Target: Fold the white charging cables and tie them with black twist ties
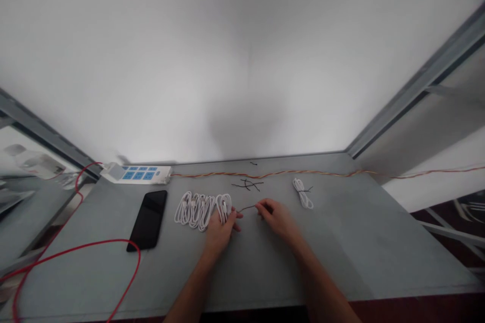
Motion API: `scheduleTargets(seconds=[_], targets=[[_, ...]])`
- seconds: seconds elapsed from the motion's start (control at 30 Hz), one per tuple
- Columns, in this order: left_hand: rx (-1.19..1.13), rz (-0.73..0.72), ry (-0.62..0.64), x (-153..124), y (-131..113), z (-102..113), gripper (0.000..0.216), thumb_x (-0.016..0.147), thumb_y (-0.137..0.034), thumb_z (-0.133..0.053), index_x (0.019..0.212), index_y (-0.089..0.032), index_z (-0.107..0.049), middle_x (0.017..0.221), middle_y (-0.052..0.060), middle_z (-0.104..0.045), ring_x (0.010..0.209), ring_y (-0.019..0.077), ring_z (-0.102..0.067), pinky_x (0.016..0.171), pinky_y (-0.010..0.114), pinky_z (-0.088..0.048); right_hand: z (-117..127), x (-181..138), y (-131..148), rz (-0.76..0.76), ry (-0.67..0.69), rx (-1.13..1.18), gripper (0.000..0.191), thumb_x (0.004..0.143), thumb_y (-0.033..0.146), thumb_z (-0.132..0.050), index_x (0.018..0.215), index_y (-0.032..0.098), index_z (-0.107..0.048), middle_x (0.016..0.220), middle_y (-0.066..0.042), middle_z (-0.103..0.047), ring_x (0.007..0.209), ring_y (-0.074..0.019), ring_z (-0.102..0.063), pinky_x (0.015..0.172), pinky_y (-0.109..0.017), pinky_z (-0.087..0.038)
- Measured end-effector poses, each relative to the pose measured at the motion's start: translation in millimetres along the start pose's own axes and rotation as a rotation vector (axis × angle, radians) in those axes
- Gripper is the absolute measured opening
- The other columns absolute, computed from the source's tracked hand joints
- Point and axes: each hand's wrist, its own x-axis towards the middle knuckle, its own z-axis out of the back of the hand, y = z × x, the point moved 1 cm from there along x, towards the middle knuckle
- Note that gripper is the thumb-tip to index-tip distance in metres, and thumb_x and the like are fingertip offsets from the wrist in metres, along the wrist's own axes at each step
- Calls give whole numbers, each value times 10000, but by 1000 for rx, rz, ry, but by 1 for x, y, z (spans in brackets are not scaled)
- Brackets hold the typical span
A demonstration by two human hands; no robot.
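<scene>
Left grip (219, 230) closed round coiled white cable (223, 205) on surface (341, 247); right grip (278, 218) pinches dark tie (248, 207). From coil: cable bundles (194, 209) crowding nine o'clock, phone (148, 219) beyond; loose ties (247, 184), one o'clock.

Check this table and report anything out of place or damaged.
Nothing appears spilled or damaged. The red cable sprawls in a loose loop at left, appearing to cross the phone's near corner, untidy compared with the neat white coils. One short black tie also lies apart from the crossed ties, nearer the wall.
</scene>
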Motion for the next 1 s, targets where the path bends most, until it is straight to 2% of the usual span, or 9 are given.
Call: scheduleTargets(seconds=[0.17, 0.23, 0.3, 0.4, 0.47, 0.53, 0.63, 0.8, 1.0], targets=[[421, -174, -92, 7, -14, 4, 169, 802, -324, -549, 762, -181, -630, 713, 73, -687, 726, 229, -652, 715, 327, -447, 4, 36, 1, -53, -153, -181, 263, 842, 361, -493, 727, 198, -665, 653, -37, -679, 580, -188, -614, 567, -291, -421], [528, -200, -125, 10, -18, 4, 168, 786, -293, -559, 862, -172, -647, 772, 99, -687, 783, 267, -650, 739, 349, -436, 7, 47, 2, -57, -176, -214, 204, 811, 349, -551, 853, 206, -689, 691, -45, -692, 627, -207, -624, 580, -298, -417], [596, -203, -160, 12, -19, 5, 329, 786, -274, -549, 1082, -146, -617, 843, 123, -682, 786, 283, -647, 735, 355, -434, 15, 50, -2, -83, -207, -300, 266, 799, 360, -578, 990, 207, -681, 733, -61, -701, 649, -222, -626, 589, -311, -419], [711, -220, -142, 14, -18, 7, 614, 804, -233, -503, 1397, -141, -375, 924, 135, -682, 768, 272, -646, 727, 343, -439, 43, 41, -20, -116, -370, -407, 322, 849, 358, -495, 1065, 181, -655, 843, -99, -700, 738, -234, -633, 676, -338, -443], [872, -245, -70, 14, -18, 8, 632, 824, -194, -449, 1440, -166, -315, 983, 137, -677, 781, 255, -646, 731, 330, -445, 66, 31, -39, -109, -483, -492, 346, 850, 347, -475, 1074, 149, -648, 982, -149, -673, 880, -261, -622, 772, -365, -444], [1051, -244, -22, 13, -19, 8, 575, 837, -165, -403, 1411, -175, -376, 1029, 144, -663, 800, 239, -646, 728, 319, -451, 87, 23, -60, -176, -536, -530, 382, 826, 343, -502, 1107, 118, -631, 1052, -193, -646, 963, -291, -601, 815, -386, -435], [1219, -234, 2, 8, -25, 7, 512, 857, -209, -405, 1366, -173, -438, 1033, 157, -650, 802, 248, -645, 692, 322, -461, 101, 20, -85, -341, -441, -339, 369, 766, 348, -577, 1063, 138, -640, 898, -147, -683, 808, -262, -640, 713, -356, -462], [1321, -304, 68, 1, -39, 6, 461, 865, -354, -458, 1266, -137, -528, 990, 174, -660, 922, 337, -613, 749, 410, -470, 97, 24, -96, -374, -444, -234, 282, 776, 317, -542, 964, 127, -631, 763, -109, -688, 613, -208, -632, 565, -304, -453], [1226, -595, 34, 12, -26, 5, 411, 845, -272, -516, 1245, -181, -529, 1354, 152, -485, 1186, 315, -477, 941, 447, -405, 87, 21, -81, -309, -450, -138, 253, 761, 308, -558, 954, 153, -609, 767, -100, -698, 648, -214, -653, 585, -303, -464]])
